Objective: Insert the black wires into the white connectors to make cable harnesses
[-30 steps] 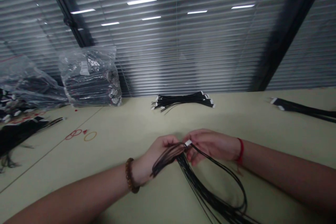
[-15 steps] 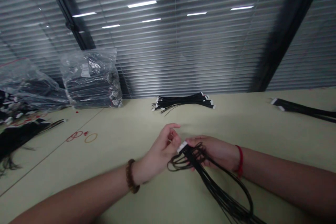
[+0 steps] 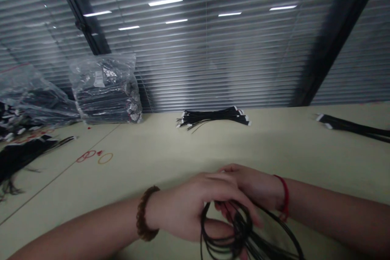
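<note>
Left hand (image 3: 189, 205) and right hand (image 3: 250, 187): both grips closed around a looped bundle of black wires (image 3: 240, 231), which hangs below them. Beyond the grips, a stack of black cables (image 3: 213, 116) lies on the surface (image 3: 195, 150), with a clear plastic bag (image 3: 105, 93) of cables farther left.

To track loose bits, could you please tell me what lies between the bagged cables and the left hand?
The head view shows two red rubber bands and an orange band on the tabletop between the bagged cables and the left hand.
</note>
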`<state>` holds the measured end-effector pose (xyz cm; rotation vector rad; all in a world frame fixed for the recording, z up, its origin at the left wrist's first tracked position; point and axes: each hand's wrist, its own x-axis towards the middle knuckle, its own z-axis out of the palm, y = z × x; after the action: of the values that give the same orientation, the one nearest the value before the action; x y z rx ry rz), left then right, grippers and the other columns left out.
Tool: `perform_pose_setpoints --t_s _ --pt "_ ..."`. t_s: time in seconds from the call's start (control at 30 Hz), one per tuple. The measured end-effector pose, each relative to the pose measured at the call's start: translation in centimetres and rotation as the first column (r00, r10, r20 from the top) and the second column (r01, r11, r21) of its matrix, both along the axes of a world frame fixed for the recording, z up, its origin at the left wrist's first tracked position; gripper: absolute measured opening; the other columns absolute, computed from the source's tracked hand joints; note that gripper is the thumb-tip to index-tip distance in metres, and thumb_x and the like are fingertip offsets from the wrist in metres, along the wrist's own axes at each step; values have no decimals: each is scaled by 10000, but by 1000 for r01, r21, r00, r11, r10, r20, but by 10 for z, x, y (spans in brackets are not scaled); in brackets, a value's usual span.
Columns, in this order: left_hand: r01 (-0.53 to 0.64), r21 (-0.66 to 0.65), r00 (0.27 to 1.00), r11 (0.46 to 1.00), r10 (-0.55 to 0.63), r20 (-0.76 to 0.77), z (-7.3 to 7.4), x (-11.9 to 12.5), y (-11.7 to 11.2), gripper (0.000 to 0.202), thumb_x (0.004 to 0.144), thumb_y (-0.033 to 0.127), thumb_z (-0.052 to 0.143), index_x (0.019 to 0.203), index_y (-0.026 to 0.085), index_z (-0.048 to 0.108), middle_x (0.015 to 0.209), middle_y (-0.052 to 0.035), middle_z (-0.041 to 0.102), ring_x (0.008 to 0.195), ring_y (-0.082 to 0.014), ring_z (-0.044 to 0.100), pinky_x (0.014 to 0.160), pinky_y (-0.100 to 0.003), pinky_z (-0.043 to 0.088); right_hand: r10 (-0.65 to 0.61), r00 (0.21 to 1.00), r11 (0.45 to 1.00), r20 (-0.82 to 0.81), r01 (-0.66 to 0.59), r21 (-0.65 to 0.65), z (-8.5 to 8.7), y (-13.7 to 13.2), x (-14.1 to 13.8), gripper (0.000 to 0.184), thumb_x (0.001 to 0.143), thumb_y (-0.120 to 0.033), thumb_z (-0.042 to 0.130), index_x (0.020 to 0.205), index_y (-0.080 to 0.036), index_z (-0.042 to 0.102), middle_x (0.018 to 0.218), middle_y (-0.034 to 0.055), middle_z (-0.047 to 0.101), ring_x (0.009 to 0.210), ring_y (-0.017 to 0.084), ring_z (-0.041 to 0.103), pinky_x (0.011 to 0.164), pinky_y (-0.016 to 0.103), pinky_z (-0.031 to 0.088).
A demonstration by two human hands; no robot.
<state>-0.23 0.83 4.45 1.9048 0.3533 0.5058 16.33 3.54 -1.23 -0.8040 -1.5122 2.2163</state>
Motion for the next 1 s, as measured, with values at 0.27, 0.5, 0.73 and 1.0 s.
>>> perform_pose_setpoints --t_s 0.27,0.5,0.73,1.0 --pt "-71 -584 779 809 411 474 -24 14 -2 520 844 506 462 488 171 284 448 85 207 339 -28 172 347 -178 176 24 994 986 -109 -42 -163 0 -13 -9 277 768 -361 563 819 -91 592 725 64 626 608 107 604 586 231 485" --pt "-143 -622 718 770 513 470 -4 13 5 475 844 446 503 513 158 321 478 80 247 363 -26 204 384 -170 214 -36 998 987 -49 28 -157 3 -11 -9 198 745 -289 583 738 -91 577 624 32 601 519 73 565 522 184 468" --pt "-141 -715 661 685 603 447 13 1 11 481 903 414 383 502 170 276 468 79 155 352 -44 68 326 -165 112 -43 997 984 57 52 -173 -2 -10 -9 138 688 -233 528 680 -98 554 613 50 621 504 97 590 460 166 441" --pt "-246 -556 810 794 484 333 -8 -7 37 691 675 728 475 1019 146 620 1036 -82 565 820 -161 520 735 -265 433 -116 988 992 100 121 -47 8 -4 -3 253 692 -381 526 732 -133 495 586 3 574 490 73 554 488 175 429"
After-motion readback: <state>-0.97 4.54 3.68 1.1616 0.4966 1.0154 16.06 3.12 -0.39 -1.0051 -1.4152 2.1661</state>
